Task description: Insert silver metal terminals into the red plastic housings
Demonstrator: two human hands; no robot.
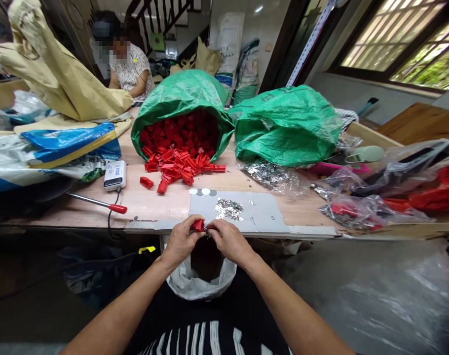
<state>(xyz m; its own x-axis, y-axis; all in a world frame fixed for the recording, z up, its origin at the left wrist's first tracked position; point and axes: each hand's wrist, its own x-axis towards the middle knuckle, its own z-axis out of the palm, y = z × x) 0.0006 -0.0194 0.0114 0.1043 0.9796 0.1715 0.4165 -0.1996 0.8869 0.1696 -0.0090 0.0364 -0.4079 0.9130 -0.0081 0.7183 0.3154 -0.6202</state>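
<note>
My left hand [182,240] grips a small red plastic part [198,225] at the front edge of the table. Close beside it, my right hand [227,237] pinches at the part's right end, where a small dark bit shows between the fingertips; its kind is too small to make out. Just beyond both hands lies a pile of small shiny metal pieces [230,209] on a grey mat [263,209]. Farther back, many red plastic parts [178,162] spill from a green woven sack [195,84]. Below my hands an open white bag [200,291] sits at my lap.
A second green sack [287,125] stands right of the first, with clear bags of metal pieces [271,175] before it. At left are a white device [114,175] with a cable and a red-handled tool [117,208]. A person [131,69] sits across the table.
</note>
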